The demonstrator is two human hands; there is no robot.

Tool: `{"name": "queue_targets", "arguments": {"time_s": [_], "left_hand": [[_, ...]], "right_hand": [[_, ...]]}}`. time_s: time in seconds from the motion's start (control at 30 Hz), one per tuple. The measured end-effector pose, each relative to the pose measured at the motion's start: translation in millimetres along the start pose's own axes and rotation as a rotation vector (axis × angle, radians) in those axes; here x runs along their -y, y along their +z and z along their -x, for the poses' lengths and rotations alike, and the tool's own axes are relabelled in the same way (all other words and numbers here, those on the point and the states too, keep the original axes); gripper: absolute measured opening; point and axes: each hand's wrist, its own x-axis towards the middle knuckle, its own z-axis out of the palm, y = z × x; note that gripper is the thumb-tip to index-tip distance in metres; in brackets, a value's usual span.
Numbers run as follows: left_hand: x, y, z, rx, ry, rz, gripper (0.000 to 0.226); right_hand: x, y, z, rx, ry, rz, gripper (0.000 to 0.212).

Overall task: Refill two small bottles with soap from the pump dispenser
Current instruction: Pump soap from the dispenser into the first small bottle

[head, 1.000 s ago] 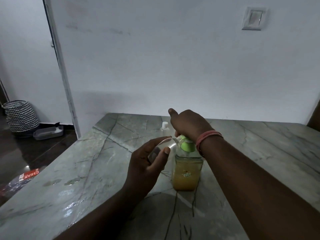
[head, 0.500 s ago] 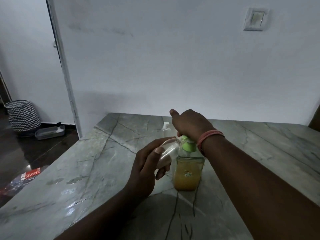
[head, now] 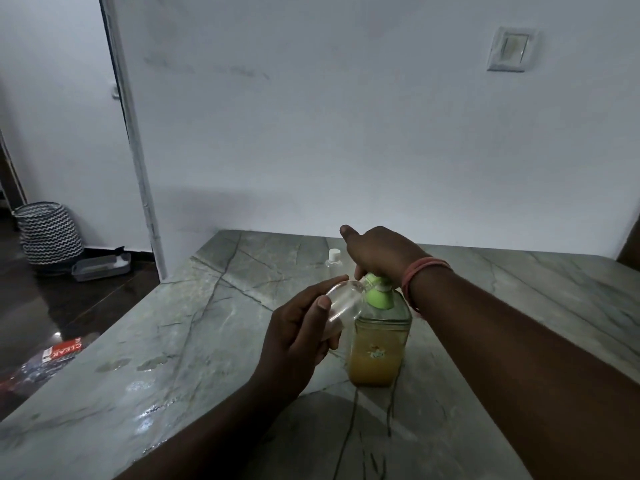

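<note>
A clear square pump dispenser (head: 377,344) with a green pump top and orange soap in its lower half stands on the grey stone table (head: 173,358). My right hand (head: 381,252) rests on top of the pump head, thumb sticking out, fingers curled over it. My left hand (head: 298,336) holds a small clear bottle (head: 344,301), tilted with its mouth against the green spout. A second small clear bottle with a white cap (head: 334,259) stands upright behind, partly hidden by my right hand.
The table meets a white wall at the back. To the left, the floor drops away with a zigzag-patterned basket (head: 48,233), a grey tray (head: 100,268) and a red-labelled wrapper (head: 59,353). Wet patches shine on the table's left side.
My left hand has brought the small bottle closer and tipped its mouth up to the pump spout. My right hand stays on the pump head.
</note>
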Motion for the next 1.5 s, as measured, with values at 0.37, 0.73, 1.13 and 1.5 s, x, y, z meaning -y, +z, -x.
{"name": "queue_targets", "arguments": {"time_s": [0.37, 0.73, 1.13, 1.5], "left_hand": [[2, 2, -1, -0.046, 0.024, -0.05, 0.04], [5, 2, -1, -0.061, 0.029, -0.076, 0.038], [5, 2, -1, -0.057, 0.06, -0.112, 0.035], [4, 2, -1, -0.063, 0.057, -0.103, 0.036]], "right_hand": [[0, 5, -2, -0.033, -0.012, 0.042, 0.076], [-2, 8, -4, -0.051, -0.005, 0.022, 0.075], [-5, 8, -4, -0.051, 0.006, -0.004, 0.074], [-4, 8, -4, -0.097, -0.006, 0.025, 0.074]]}}
